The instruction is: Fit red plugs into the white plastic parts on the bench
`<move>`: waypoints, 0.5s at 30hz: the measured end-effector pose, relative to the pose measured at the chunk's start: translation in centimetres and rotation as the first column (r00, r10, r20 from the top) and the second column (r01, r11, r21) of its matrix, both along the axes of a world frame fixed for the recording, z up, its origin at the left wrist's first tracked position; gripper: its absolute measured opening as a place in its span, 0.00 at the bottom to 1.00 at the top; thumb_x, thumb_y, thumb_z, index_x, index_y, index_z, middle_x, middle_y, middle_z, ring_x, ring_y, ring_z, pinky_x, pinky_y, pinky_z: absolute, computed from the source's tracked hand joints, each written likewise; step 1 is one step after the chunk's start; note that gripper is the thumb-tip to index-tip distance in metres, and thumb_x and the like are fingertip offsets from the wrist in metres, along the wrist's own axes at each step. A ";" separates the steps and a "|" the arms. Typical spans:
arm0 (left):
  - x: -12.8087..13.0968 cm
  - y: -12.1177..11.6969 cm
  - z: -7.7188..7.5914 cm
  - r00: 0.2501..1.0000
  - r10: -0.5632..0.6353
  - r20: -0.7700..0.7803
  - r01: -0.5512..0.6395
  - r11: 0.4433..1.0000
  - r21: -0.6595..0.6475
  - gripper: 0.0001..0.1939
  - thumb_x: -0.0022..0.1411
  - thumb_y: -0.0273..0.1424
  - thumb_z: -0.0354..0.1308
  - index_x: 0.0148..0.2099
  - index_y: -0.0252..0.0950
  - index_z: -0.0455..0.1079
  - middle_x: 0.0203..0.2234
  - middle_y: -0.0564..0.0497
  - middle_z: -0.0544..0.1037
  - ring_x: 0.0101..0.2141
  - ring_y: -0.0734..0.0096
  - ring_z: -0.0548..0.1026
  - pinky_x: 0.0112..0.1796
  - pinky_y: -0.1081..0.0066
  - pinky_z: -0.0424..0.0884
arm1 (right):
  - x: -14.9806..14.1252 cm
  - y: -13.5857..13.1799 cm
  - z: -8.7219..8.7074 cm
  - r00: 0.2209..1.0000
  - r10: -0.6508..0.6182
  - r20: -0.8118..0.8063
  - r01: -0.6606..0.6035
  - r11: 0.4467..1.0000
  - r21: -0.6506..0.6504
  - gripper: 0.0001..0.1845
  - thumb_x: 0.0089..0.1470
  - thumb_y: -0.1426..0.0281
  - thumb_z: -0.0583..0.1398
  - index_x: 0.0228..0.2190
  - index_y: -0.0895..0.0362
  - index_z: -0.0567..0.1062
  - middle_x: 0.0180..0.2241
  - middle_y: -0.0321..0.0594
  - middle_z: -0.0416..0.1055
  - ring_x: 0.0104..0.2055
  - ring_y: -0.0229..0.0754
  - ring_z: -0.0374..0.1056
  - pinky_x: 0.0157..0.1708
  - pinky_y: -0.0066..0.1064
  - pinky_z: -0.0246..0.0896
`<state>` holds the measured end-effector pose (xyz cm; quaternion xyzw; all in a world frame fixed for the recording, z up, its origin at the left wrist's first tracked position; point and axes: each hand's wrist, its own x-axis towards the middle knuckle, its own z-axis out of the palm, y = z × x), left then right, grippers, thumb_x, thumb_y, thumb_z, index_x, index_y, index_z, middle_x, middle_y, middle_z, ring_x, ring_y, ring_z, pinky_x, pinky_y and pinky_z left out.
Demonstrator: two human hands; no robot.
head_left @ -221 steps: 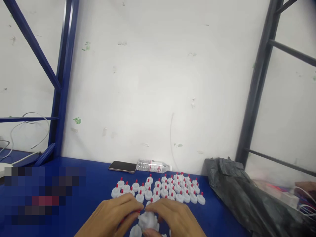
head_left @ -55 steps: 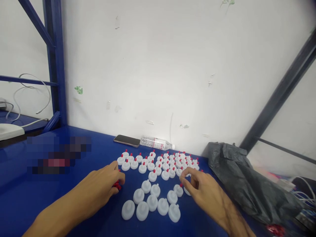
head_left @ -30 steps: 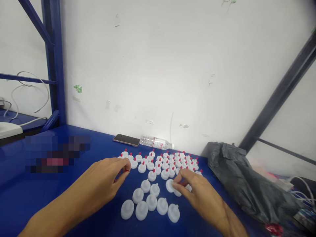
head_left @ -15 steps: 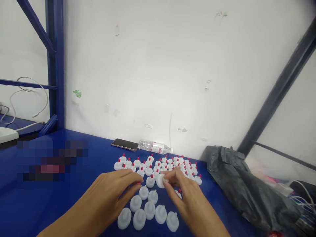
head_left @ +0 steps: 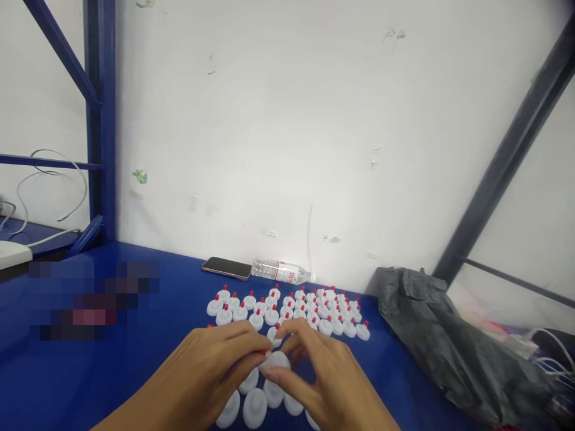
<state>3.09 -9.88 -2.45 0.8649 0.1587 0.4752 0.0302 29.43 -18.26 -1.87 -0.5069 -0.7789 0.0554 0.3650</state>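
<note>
Between the thumb and fingers of my right hand (head_left: 321,371) is a white round plastic nozzle lid (head_left: 278,360), tipped on its side with its spout toward the left. My left hand (head_left: 209,365) pinches a small red cap (head_left: 263,352) right at that spout; the fingertips hide whether it is seated. Below my hands lie several bare white lids (head_left: 255,408) without red caps, partly covered by my fingers. Beyond them stand many white lids with red tips (head_left: 271,316), grouped in loose rows on the blue table (head_left: 179,293).
A phone (head_left: 227,267) and a clear plastic bottle (head_left: 281,271) lie along the wall behind the lids. On the right is a crumpled dark plastic bag (head_left: 431,329). A blue metal post (head_left: 106,120) rises at the left, near white cables (head_left: 85,185).
My right hand has brought the white lid left and nearer to me. My left hand has moved slightly right, so the red cap and the lid's spout now meet.
</note>
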 end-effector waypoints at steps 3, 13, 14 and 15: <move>0.2 -0.1 0.1 1.000 -0.013 0.009 0.013 1.000 0.018 0.25 0.94 0.31 0.53 0.47 0.54 0.89 0.38 0.60 0.97 0.28 0.68 0.93 0.31 0.77 0.85 | -0.3 0.0 0.2 1.000 0.003 0.002 -0.003 1.000 -0.018 0.22 0.69 0.60 0.84 0.59 0.39 0.88 0.43 0.26 0.97 0.40 0.44 0.94 0.46 0.27 0.88; 0.3 -0.8 0.5 0.998 0.026 0.059 -0.016 0.988 -0.153 0.16 0.85 0.31 0.63 0.47 0.53 0.91 0.38 0.57 0.98 0.32 0.61 0.95 0.34 0.72 0.90 | -0.6 -0.8 0.3 0.973 -0.061 -0.223 0.044 0.996 -0.080 0.30 0.64 0.54 0.88 0.63 0.38 0.91 0.54 0.35 0.98 0.56 0.58 0.97 0.61 0.41 0.94; 0.2 -0.8 0.6 0.998 0.025 0.066 -0.014 0.986 -0.165 0.16 0.85 0.32 0.63 0.47 0.53 0.91 0.38 0.57 0.98 0.32 0.61 0.95 0.34 0.72 0.90 | -0.6 -0.9 0.4 0.969 -0.044 -0.243 0.028 0.997 -0.067 0.30 0.64 0.56 0.88 0.63 0.38 0.92 0.55 0.34 0.98 0.56 0.58 0.97 0.62 0.40 0.94; 0.1 -0.8 0.6 0.997 0.035 0.065 -0.024 0.985 -0.169 0.15 0.85 0.32 0.64 0.49 0.54 0.92 0.39 0.57 0.99 0.32 0.61 0.95 0.35 0.71 0.91 | -0.6 -0.9 0.5 0.966 -0.023 -0.256 0.011 0.999 -0.049 0.27 0.65 0.57 0.87 0.62 0.39 0.92 0.54 0.34 0.98 0.55 0.57 0.97 0.61 0.40 0.94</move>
